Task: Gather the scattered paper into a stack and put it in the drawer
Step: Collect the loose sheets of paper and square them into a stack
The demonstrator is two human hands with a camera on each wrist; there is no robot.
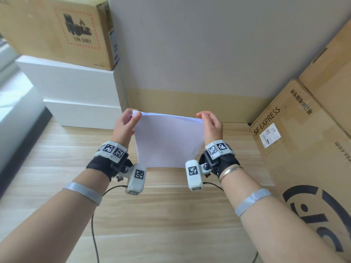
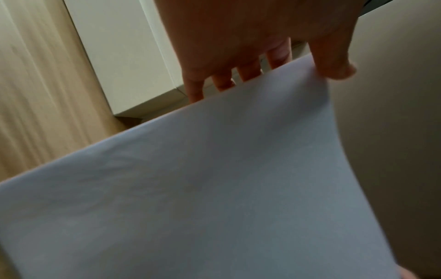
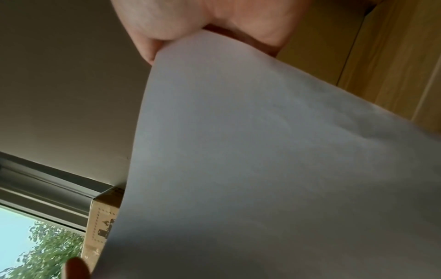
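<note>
Paper stack (image 1: 167, 141) hangs upright above the table (image 1: 57, 168), pinched at its 2 top corners by left hand (image 1: 126, 123) and right hand (image 1: 211, 125). Judged light, limp, slippery; support underneath.

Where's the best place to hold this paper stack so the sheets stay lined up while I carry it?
Probably at its two side edges, as now: the left hand and right hand pinch the upper corners of the paper stack, one from each side. It hangs upright and thin with its lower edge free over the table, so gripping lower down both sides should curb bowing and fanning.
</note>
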